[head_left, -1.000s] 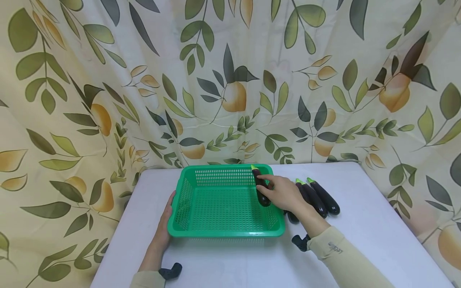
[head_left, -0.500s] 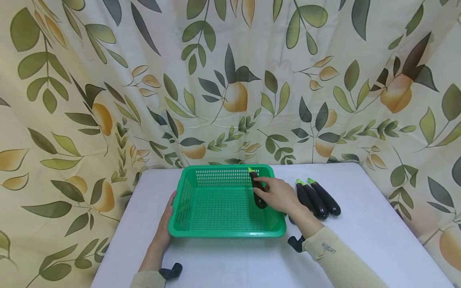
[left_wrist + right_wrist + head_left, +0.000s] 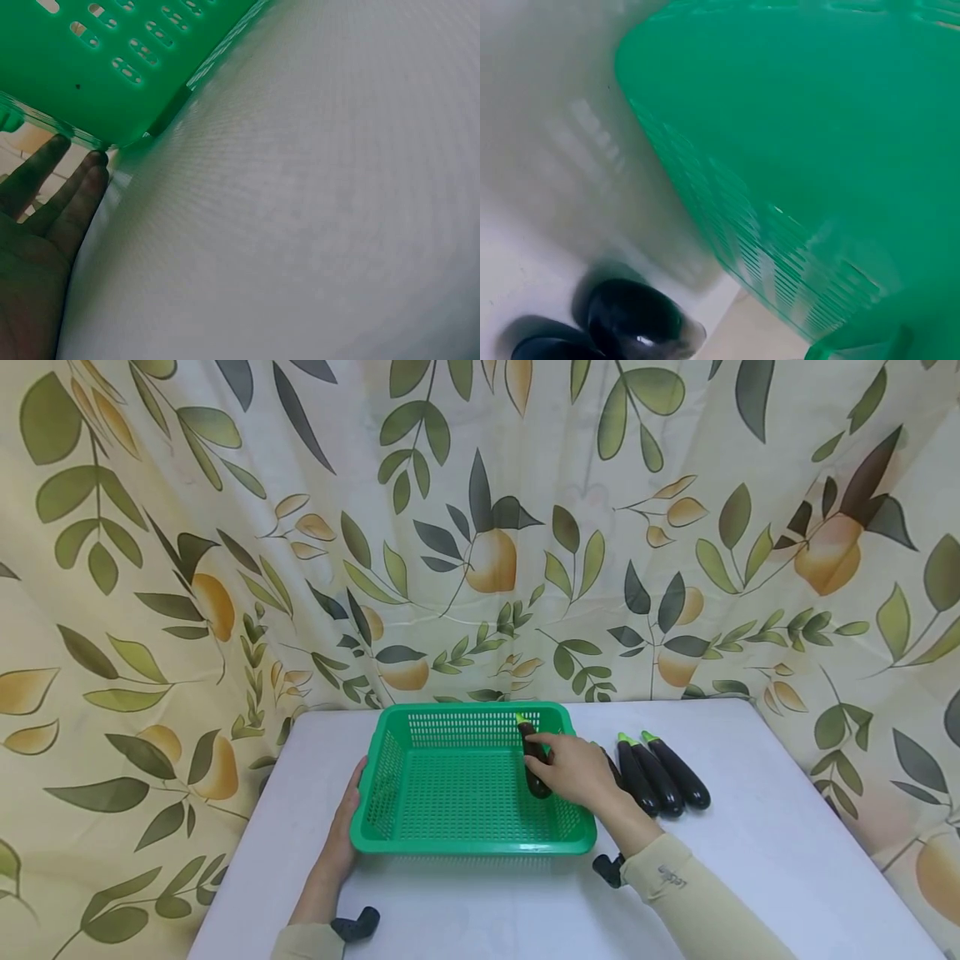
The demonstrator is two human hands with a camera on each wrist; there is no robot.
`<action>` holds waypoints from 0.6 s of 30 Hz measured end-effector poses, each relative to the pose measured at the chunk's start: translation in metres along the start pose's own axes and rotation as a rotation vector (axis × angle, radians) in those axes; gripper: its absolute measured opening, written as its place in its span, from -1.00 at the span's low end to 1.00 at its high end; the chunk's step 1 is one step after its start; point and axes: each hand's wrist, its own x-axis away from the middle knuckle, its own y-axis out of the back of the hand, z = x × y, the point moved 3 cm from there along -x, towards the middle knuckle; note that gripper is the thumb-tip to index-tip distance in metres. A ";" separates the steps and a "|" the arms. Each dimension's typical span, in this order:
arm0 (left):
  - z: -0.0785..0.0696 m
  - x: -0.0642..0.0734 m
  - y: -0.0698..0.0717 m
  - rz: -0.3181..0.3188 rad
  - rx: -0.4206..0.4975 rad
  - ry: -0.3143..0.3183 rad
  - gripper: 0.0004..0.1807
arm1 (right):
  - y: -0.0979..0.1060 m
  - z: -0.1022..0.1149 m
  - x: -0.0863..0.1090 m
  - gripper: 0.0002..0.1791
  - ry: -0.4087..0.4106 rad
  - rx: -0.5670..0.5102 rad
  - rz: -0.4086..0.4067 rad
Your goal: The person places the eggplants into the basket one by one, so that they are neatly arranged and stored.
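Observation:
In the head view, a green plastic basket (image 3: 472,847) with slotted sides stands on the table. My right hand (image 3: 579,768) reaches over its right side and pinches a dark purple eggplant (image 3: 537,787) between thumb and fingers, the green stem end pointing to the back. The eggplant is inside the basket, near the right wall. My left hand (image 3: 347,814) rests along the basket's left side; the left wrist view has its straight fingers (image 3: 75,199) at the basket's wall (image 3: 112,97). The right wrist view takes in the basket's outer side (image 3: 795,127), with the right hand out of sight.
Several more eggplants (image 3: 678,772) lie side by side on the table right of the basket, one partly behind the right hand. A white cloth (image 3: 480,918) covers the table. A leaf-and-fruit patterned curtain (image 3: 480,627) hangs right behind it.
My right hand has moved slightly left and toward me with the eggplant, further into the basket. More of the eggplants on the table now show. The left hand and basket have stayed nearly still.

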 end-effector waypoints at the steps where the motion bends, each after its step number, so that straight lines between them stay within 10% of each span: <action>1: 0.000 0.000 0.000 0.000 0.001 0.000 -0.48 | -0.001 0.000 0.000 -0.54 0.005 0.012 -0.003; 18: 0.000 0.001 0.000 -0.002 -0.003 -0.005 -0.48 | -0.020 0.000 0.003 -0.53 0.044 0.205 -0.087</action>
